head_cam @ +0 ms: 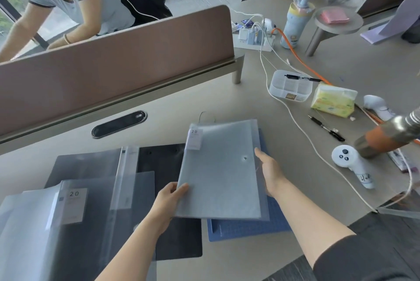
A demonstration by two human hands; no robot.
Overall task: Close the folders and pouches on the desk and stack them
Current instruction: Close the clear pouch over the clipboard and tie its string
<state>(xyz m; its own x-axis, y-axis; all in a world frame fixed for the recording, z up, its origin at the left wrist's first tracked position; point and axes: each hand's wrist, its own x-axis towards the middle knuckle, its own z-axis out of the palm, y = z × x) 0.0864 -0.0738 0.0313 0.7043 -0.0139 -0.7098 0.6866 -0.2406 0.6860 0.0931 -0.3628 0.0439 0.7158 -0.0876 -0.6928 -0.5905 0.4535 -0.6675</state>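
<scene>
Above the blue mat (245,227), your left hand (169,201) and right hand (269,170) grip the snap pouch (218,174) (closed) by opposite edges, open folders (91,201) lying leftward.

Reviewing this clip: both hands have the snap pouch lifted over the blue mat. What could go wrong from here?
1. The left hand pinches only a corner of the snap pouch, and the right hand steadies one edge; the slick plastic might slip.
2. The open folder at left lies splayed with loose sheets, so stacking onto it before closing could trap or crease pages.
3. The white cable runs close by and may snag.
</scene>
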